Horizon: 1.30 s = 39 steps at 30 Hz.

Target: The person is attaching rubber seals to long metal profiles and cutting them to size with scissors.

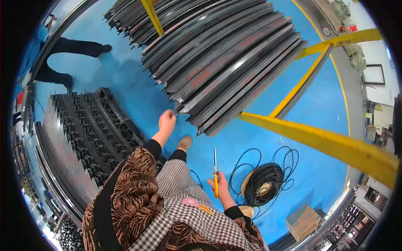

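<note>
My right hand (222, 185) is closed round the handle of a pair of scissors (216, 187) with yellow grips. Their narrow metal blades point away from me, over the blue floor. Ahead and to the left, my left hand (166, 120) is raised with its fingers curled together. Whatever it may hold is too small or hidden to make out. It is nearest to the ends of long dark profile strips (209, 79), stacked side by side on a yellow rack, and appears just apart from them.
Yellow rack beams (318, 140) reach across the right side. A coil of black cord (264, 182) lies on the floor at my right, loops spread around it. Another profile stack (83, 129) stands at my left. A cardboard box (303, 221) sits lower right; a person (67, 48) is far left.
</note>
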{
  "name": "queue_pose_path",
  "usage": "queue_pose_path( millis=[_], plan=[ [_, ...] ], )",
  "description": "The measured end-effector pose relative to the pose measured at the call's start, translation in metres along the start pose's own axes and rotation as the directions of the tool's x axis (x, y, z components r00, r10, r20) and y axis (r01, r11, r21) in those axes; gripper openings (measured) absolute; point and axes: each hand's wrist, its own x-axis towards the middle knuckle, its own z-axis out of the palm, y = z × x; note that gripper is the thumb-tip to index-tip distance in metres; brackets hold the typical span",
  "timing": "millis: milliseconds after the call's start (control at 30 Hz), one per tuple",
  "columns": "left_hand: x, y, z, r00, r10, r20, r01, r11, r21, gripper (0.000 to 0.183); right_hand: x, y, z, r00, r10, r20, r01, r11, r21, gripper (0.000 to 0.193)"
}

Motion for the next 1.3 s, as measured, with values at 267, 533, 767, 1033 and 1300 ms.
queue_pose_path(
  millis=[267,533,767,1033,1300],
  plan=[
    [-0.205,-0.024,-0.023,0.903,-0.129,0.41,0.062,0.983,0.171,0.018,-0.088,0.093,-0.016,0.977,-0.209,-0.032,0.195,0.947,-0.255,0.048],
    [-0.412,-0.052,-0.029,0.831,-0.315,0.459,0.49,0.806,-0.334,0.02,-0.188,0.313,-0.021,0.955,-0.163,-0.246,0.07,0.934,-0.349,0.047],
    [-0.545,-0.145,-0.019,0.477,-0.218,0.851,-0.214,0.911,0.353,0.031,-0.227,0.514,0.017,0.911,0.18,-0.37,-0.274,0.937,-0.218,0.041],
    [-0.652,-0.303,-0.035,0.436,-0.12,0.892,-0.754,0.492,0.435,0.052,-0.067,0.604,0.115,0.914,0.162,-0.373,-0.242,0.954,-0.178,0.039],
    [-0.611,-0.322,-0.044,0.569,-0.228,0.79,-0.506,0.66,0.555,0.05,0.146,0.61,0.191,0.904,-0.063,-0.423,-0.212,0.794,-0.569,0.031]
  ],
)
